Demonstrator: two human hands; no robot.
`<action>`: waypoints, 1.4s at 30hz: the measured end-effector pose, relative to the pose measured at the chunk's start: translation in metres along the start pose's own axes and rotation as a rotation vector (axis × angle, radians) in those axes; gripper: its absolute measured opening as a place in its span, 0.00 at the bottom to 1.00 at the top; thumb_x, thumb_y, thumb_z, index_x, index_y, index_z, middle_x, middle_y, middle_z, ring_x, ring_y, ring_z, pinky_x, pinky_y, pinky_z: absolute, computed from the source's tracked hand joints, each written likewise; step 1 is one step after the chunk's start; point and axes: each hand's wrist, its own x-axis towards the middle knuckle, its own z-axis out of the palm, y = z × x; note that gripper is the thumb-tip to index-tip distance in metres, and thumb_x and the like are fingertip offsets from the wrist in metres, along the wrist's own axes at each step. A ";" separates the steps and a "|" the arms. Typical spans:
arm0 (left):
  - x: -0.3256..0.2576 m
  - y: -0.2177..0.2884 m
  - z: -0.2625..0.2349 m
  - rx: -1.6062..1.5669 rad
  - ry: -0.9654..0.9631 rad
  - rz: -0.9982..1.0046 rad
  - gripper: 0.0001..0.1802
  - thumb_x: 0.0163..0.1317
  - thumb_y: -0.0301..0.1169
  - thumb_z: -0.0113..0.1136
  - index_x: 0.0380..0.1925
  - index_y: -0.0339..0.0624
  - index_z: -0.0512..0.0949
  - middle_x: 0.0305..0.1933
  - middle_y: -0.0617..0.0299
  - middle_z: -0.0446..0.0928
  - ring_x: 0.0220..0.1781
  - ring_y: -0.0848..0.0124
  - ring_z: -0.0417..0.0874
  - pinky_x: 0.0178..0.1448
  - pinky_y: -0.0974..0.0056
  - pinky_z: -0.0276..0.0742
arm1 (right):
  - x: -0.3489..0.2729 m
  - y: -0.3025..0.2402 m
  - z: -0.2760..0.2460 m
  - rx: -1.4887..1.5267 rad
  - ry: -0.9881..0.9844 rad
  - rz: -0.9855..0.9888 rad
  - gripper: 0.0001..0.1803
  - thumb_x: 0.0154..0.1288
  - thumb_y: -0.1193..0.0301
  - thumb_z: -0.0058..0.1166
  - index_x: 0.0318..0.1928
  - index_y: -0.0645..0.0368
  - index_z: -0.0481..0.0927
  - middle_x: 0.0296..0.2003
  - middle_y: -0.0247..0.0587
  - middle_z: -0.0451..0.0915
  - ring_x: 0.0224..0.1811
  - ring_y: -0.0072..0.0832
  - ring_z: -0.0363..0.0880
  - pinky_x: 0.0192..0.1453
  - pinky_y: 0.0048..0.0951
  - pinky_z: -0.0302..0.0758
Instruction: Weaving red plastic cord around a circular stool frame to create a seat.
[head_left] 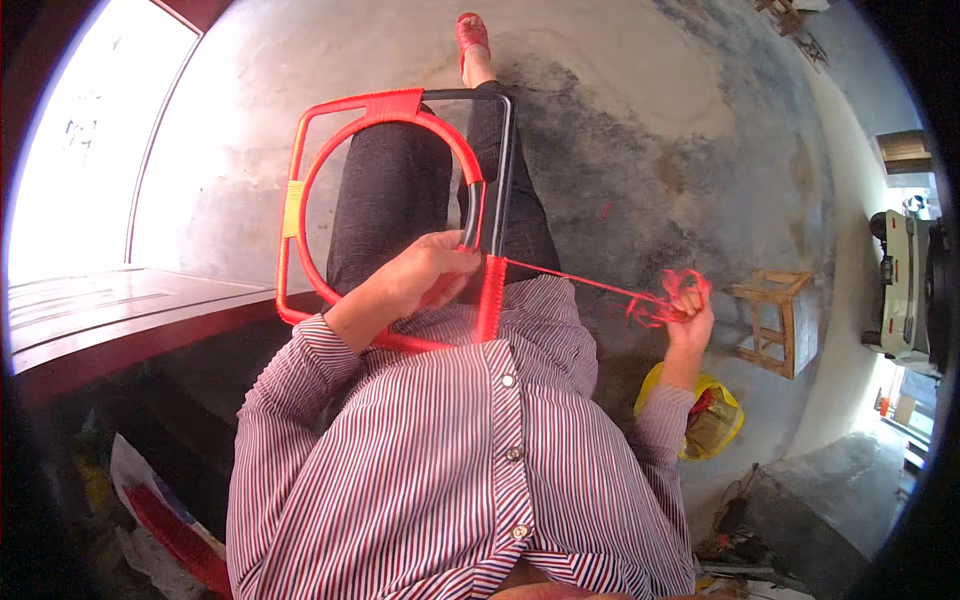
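On my lap rests a rectangular frame [392, 104] with rounded corners and a round ring inside it. Red cord is wound over most of it, with a yellow-wound patch [293, 209] on its left side. Bare black tube shows at the upper right. My left hand [432, 272] is closed around the ring at its lower right, beside the frame's right bar. From that bar a red cord [590, 281] runs taut to my right hand [688, 312], held out to the right. Its fingers are closed on the cord, and a loose tangle of it hangs about them.
A small wooden stool [790, 325] stands on the concrete floor at the right. Nearer me is a yellow bag or bucket [734, 412] with red stuff inside. A dark red ledge [120, 345] runs along the left. Below it lie papers and other items, partly in shadow.
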 end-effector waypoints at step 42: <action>0.036 -0.050 -0.086 -0.341 -0.096 0.288 0.18 0.55 0.43 0.57 0.32 0.38 0.77 0.23 0.60 0.76 0.23 0.68 0.75 0.33 0.63 0.73 | -0.051 0.221 0.166 -0.838 -0.520 -0.051 0.06 0.66 0.69 0.49 0.37 0.58 0.75 0.28 0.28 0.75 0.28 0.18 0.72 0.32 0.22 0.70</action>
